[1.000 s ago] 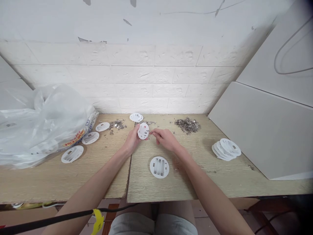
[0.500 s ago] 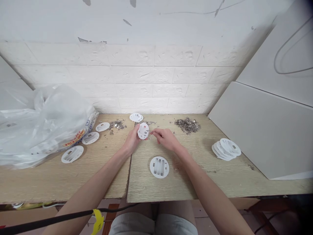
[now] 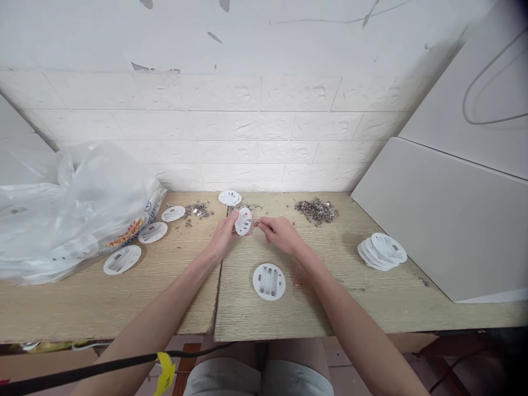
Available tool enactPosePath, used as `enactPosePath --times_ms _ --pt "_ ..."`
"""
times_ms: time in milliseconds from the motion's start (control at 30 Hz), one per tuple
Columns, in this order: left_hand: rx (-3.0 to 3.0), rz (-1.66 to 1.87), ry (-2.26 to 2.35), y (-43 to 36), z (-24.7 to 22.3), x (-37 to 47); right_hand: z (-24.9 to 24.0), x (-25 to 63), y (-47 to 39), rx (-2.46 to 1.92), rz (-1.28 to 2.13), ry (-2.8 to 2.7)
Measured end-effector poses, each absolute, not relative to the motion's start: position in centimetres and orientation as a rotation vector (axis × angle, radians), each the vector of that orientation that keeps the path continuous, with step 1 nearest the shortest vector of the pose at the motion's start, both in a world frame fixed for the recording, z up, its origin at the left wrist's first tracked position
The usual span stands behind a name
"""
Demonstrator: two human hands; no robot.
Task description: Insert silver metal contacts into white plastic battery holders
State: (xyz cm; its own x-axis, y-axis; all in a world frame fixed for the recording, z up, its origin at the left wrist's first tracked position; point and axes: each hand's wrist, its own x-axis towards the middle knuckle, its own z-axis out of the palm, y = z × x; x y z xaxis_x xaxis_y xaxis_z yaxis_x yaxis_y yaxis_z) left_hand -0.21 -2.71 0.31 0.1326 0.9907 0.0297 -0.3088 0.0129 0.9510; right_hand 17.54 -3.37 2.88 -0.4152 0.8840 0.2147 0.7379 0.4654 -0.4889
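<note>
My left hand (image 3: 225, 234) grips a round white plastic disc (image 3: 243, 221) by its left edge, tilted so that its face with small metal pieces shows. Close to the disc's right edge, my right hand (image 3: 277, 230) pinches a tiny metallic item, too small to make out. Below both hands, another white disc (image 3: 269, 281) with battery-like slots lies flat on the table. Behind the held disc are some overlapping white discs (image 3: 230, 198) and scattered small metal parts (image 3: 251, 207).
A large pile of metal parts (image 3: 317, 212) lies back right, a smaller pile (image 3: 198, 210) back left. Stacked discs (image 3: 381, 252) stand at the right. Three single discs (image 3: 122, 259) lie beside a plastic bag (image 3: 82, 203) at the left. A black cable (image 3: 124, 362) crosses the front.
The held disc has turned and shifted slightly right in my left hand, so it looks narrower. My right hand has barely moved.
</note>
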Motion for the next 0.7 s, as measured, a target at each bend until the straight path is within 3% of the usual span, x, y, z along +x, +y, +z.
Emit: enactPosePath --times_ms 700 --pt "1.441 1.21 1.043 -3.66 0.07 -0.34 2.85 17.05 -3.77 -1.472 0.193 -2.453"
